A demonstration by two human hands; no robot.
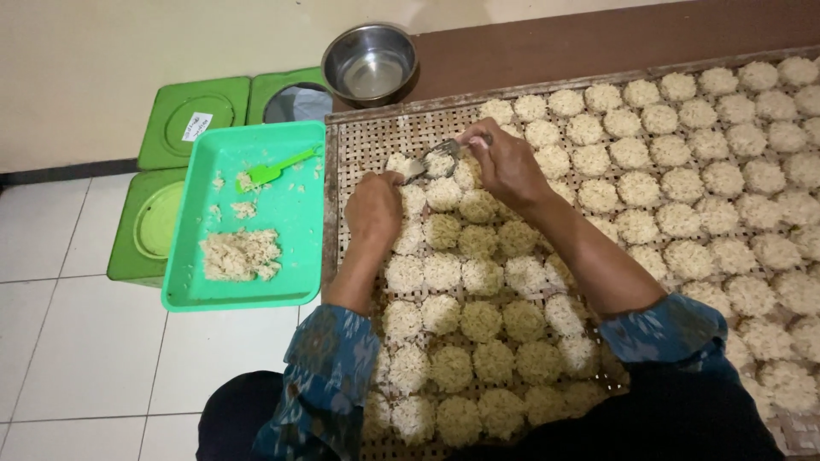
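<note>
A large woven bamboo mat lies on the floor, covered with several rows of small round rice cakes. My right hand is shut on a metal fork and presses its tines onto a small clump of rice near the mat's far left corner. My left hand rests beside that clump, fingers curled against the rice at the fork's tip. Both forearms wear blue patterned sleeves.
A green plastic tray with a heap of cooked rice and a green spatula sits left of the mat. Green lidded bins stand behind it. A steel bowl sits beyond the mat's corner.
</note>
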